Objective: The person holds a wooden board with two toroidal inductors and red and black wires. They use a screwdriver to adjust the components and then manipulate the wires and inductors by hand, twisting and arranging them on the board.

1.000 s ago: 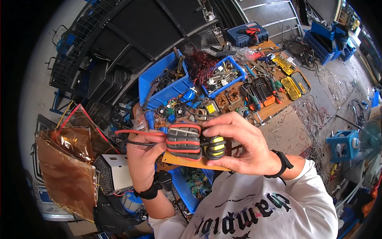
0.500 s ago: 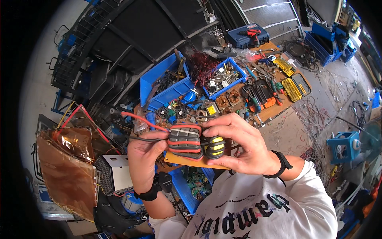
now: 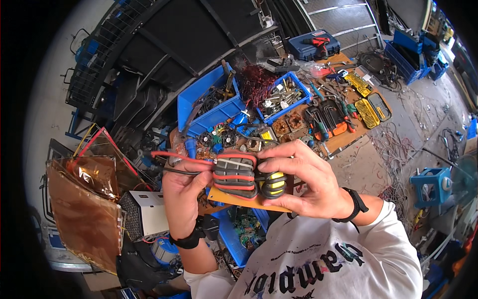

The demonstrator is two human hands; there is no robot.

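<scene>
Both hands hold up a circuit board (image 3: 225,198) with coils on it, in front of my chest. A large coil (image 3: 235,174), wound with thick red and black wire, sits on the board's left part. Beside it is a smaller coil (image 3: 274,184) with a yellow core and black wire. My left hand (image 3: 186,185) is closed at the board's left end, where a loose red lead (image 3: 181,158) and a black lead pass over its fingers. With thumb and fingers bent, my right hand (image 3: 311,179) grips the right end around the yellow coil.
Behind my hands, a cluttered wooden bench (image 3: 359,130) bears a blue bin (image 3: 211,113), a smaller bin of metal parts (image 3: 285,97), pliers and a yellow bit case (image 3: 367,113). A blue crate (image 3: 234,251) with circuit boards is below. At right stands a blue stool (image 3: 431,185).
The board and both hands have shifted very slightly right in the picture, along with the background. The grip looks the same.
</scene>
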